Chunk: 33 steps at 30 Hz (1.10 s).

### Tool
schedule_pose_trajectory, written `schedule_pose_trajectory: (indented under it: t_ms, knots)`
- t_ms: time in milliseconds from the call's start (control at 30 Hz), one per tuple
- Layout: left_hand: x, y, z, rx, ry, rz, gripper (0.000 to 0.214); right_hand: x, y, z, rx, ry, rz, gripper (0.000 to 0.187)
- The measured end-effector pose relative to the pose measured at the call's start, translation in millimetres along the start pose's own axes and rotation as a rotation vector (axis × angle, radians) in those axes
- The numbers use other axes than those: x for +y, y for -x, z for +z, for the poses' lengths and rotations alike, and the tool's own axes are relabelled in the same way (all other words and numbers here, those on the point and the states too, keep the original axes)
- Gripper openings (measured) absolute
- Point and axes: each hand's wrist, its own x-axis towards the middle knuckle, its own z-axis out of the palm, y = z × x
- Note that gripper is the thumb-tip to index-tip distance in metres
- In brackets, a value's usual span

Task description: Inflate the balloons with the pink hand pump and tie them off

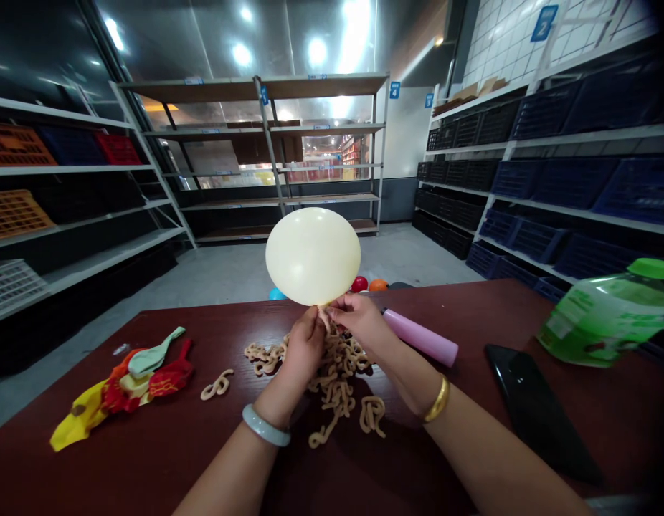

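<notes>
An inflated pale yellow balloon (pixel 313 256) stands upright above the table, its neck at the bottom between my hands. My left hand (pixel 306 341) is closed with thumb and fingers pinching at the neck from the left. My right hand (pixel 358 319) pinches the same neck from the right, fingers pressed together. The knot area is mostly hidden by my fingers. Beneath and around my hands lies a heap of beige curly rubber-like strings (pixel 337 390), with one loose curl apart to the left. Deflated balloons (pixel 149 369) in yellow, red, orange and mint lie at the table's left.
On the dark red table (pixel 418 459) lie a pink cylinder (pixel 422 337), a black phone (pixel 541 408) and a green-capped jug (pixel 606 315). Inflated balloons (pixel 360 284) rest on the floor beyond the far edge. Shelves with crates (pixel 558 179) line the sides.
</notes>
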Motion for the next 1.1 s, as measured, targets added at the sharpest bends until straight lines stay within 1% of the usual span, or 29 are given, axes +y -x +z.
schedule_pose_trajectory:
  t_ms: [67, 100, 200, 267, 300, 367, 467, 533, 600, 667, 767, 833, 900, 1000, 1100]
  knots:
    - [2, 1, 0.4, 0.006, 0.020, -0.008, 0.024, -1, 3, 2, 0.016, 0.060, -0.051, 0.023]
    - [3, 1, 0.9, 0.008, 0.039, -0.011, 0.024, -2, 5, 4, 0.049, 0.155, -0.120, 0.020]
    - [3, 2, 2.5, 0.031, 0.096, -0.015, 0.024, -5, 13, 5, 0.159, 0.552, -0.425, 0.012]
    - [1, 2, 2.6, 0.046, 0.090, -0.048, 0.024, -5, 17, 5, 0.157, 0.732, -0.573, 0.009]
    - [0, 2, 2.3, 0.047, 0.076, -0.075, 0.025, -5, 17, 4, 0.133, 0.775, -0.610, 0.011]
    - [-2, 2, 1.1, 0.048, 0.051, -0.106, 0.027, -4, 17, 2, 0.091, 0.800, -0.640, 0.015]
    - [-2, 1, -0.6, 0.072, 0.044, -0.053, 0.022, -4, 12, 0, 0.056, 0.735, -0.616, 0.012]
    - [0, 1, -1.0, 0.068, 0.047, -0.013, 0.019, -5, 8, -1, 0.046, 0.650, -0.550, 0.009]
    - [2, 1, -0.7, 0.045, 0.054, -0.007, 0.019, -6, 6, 0, 0.022, 0.588, -0.465, 0.010]
    - [4, 1, 0.4, 0.042, 0.085, -0.031, 0.020, -5, 6, 1, 0.027, 0.577, -0.411, 0.008]
    - [6, 3, 3.8, 0.058, 0.214, -0.116, 0.023, -2, 9, 5, 0.139, 0.572, -0.404, 0.007]
    - [6, 4, 7.2, 0.058, 0.312, -0.170, 0.026, 2, 11, 8, 0.217, 0.511, -0.375, 0.008]
    - [5, 6, 10.6, 0.058, 0.387, -0.202, 0.028, 7, 11, 11, 0.250, 0.421, -0.314, 0.009]
    - [2, 7, 13.3, 0.081, 0.417, -0.215, 0.027, 12, 9, 12, 0.210, 0.278, -0.228, 0.012]
    - [1, 6, 11.7, 0.090, 0.345, -0.198, 0.027, 11, 6, 12, 0.140, 0.105, -0.131, 0.016]
